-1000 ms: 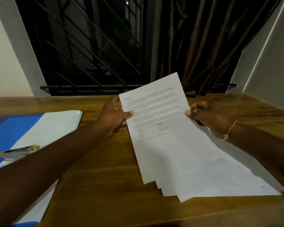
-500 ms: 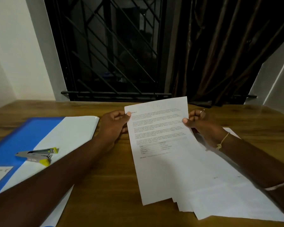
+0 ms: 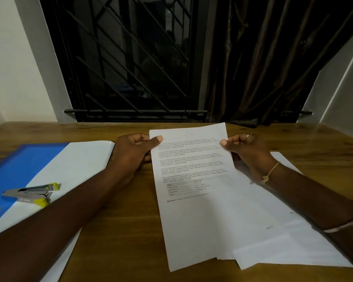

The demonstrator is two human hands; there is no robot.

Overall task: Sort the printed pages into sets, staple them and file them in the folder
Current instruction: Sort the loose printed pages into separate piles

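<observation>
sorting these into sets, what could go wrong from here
The left hand and right hand pinch the top page at its upper corners; its lower end may drag the fanned pages beneath out of order. The stapler lies on the folder beside the left forearm; a sweep could knock it.

Print on the top page [image 3: 192,220] is too blurred to read; it hides most of the pages [image 3: 293,241] beneath. The folder [image 3: 18,165] is cut off at the frame's left edge.
</observation>
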